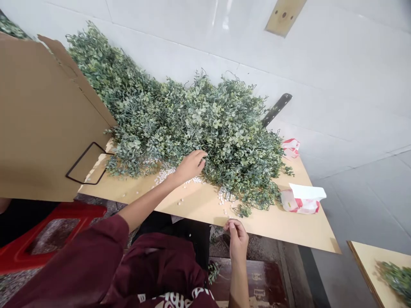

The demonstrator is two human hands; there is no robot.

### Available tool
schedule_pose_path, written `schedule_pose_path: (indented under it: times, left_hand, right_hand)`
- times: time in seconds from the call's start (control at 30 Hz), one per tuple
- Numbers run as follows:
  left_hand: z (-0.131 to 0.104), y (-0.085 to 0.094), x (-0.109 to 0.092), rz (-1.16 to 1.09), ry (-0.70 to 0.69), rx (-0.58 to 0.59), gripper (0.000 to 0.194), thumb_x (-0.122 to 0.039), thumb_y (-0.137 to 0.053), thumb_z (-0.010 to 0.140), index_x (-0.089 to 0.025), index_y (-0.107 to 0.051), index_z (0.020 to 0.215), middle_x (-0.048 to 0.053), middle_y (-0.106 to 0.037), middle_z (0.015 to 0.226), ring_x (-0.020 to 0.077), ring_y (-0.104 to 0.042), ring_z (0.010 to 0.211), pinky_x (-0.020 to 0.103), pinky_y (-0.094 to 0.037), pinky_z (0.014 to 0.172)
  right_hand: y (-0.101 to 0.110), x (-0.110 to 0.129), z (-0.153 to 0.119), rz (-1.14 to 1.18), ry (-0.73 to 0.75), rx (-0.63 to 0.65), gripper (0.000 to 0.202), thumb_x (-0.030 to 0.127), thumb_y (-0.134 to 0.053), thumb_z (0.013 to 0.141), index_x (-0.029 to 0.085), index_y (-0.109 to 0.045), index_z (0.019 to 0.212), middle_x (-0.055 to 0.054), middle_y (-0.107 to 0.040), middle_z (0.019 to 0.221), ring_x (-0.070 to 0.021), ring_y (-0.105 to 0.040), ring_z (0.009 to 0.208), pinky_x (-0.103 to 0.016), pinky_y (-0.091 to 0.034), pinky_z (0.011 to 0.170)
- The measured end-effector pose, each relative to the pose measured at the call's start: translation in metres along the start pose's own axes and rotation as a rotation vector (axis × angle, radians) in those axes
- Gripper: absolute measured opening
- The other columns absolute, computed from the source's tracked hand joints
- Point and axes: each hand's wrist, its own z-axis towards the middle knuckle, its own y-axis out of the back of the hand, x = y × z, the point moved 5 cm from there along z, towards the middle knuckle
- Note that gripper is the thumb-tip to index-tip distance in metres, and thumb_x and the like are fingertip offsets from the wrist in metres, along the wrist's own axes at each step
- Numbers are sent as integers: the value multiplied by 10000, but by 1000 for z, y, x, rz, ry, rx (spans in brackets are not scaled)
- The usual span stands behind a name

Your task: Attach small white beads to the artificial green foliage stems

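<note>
My left hand [190,166] reaches to the front edge of a large heap of artificial green leaf sprigs [192,115], its thumb and fingers a little apart and nothing visible in them. At the table's front edge is my right hand [236,234], closed in a pinch; whatever lies between the fingertips is too small to make out. Small white pieces [165,174] are scattered under and in front of the heap. More white pieces [224,196] lie beyond my right hand, beside a loose sprig [243,211].
A large cardboard sheet [41,119] stands at the left, with a black wire frame [88,164] by it. A pink and white tissue pack [302,200] lies on the table's right [308,233]. A black strip [278,110] leans on the wall. Below left is a red stool [83,211].
</note>
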Motion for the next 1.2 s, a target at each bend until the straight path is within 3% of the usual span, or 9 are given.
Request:
schedule_pose_path:
  times: [0.13, 0.27, 0.47, 0.63, 0.73, 0.87, 1.0, 1.1, 1.2]
  left_hand:
    - [39, -16, 13, 333, 64, 59, 277, -310, -554, 875, -80, -625, 1013, 190, -628, 1021, 331, -505, 1075, 437, -413, 915]
    - [42, -20, 18, 354, 72, 71, 113, -201, -579, 852, -107, -622, 899, 165, -605, 994, 299, -505, 1033, 386, -400, 873]
    - [20, 29, 9, -27, -62, 16, 144, -269, -613, 858, -169, -557, 945, 59, -546, 996, 193, -514, 933, 291, -400, 832]
    - [-21, 68, -2, -446, 32, -186, 208, -328, -620, 857, -173, -492, 804, 11, -522, 839, 118, -484, 727, 236, -397, 686]
    - [-58, 57, -8, -753, 105, -189, 262, -362, -640, 844, -167, -484, 768, 37, -578, 901, 120, -525, 756, 234, -423, 675]
    - [-115, 18, -19, -1030, 209, -150, 265, -327, -679, 821, -158, -499, 725, 54, -617, 887, 150, -587, 835, 261, -465, 730]
    - [-158, -4, -22, -1094, 254, -68, 273, -332, -701, 802, -146, -535, 691, 81, -606, 954, 169, -592, 896, 297, -468, 817]
    - [-172, -8, -20, -1022, 240, 132, 275, -401, -706, 787, -140, -628, 747, 81, -566, 964, 188, -561, 959, 305, -442, 879]
    - [-178, -13, -8, -999, 376, 252, 321, -447, -667, 813, -134, -629, 750, 38, -554, 827, 143, -542, 811, 261, -439, 777]
  right_hand:
    - [-4, 3, -4, -62, 14, 67, 185, 399, -606, 839, 226, -660, 801, -27, -620, 704, -213, -580, 691, -347, -463, 695]
    - [-2, 4, -10, -77, 16, 88, 184, 391, -601, 844, 225, -670, 802, -35, -634, 704, -217, -586, 690, -346, -474, 686]
    - [0, 20, -16, -17, 23, 97, 184, 348, -582, 861, 198, -659, 788, -27, -620, 687, -183, -571, 655, -312, -454, 650]
    - [-33, 45, -9, 37, 77, 260, 159, 316, -549, 898, 201, -650, 858, -25, -628, 757, -172, -594, 716, -310, -476, 703]
    - [-74, 59, -5, 127, 59, 402, 181, 331, -552, 906, 223, -628, 1030, -50, -649, 891, -176, -625, 774, -335, -513, 745]
    - [-121, 69, -4, 253, 10, 511, 538, 410, -634, 846, 283, -436, 1330, -96, -586, 1170, -172, -634, 799, -339, -542, 699]
    - [-130, 64, -3, 122, -25, 441, 381, 407, -610, 864, 237, -562, 1202, -51, -625, 956, -153, -602, 733, -292, -514, 667]
    - [-127, 61, -3, -49, -2, 490, 252, 381, -593, 877, 219, -637, 1064, -44, -630, 905, -158, -585, 751, -279, -488, 682]
    - [-127, 63, -2, -155, 41, 552, 252, 356, -623, 855, 225, -646, 1069, -49, -631, 965, -170, -583, 814, -279, -476, 731]
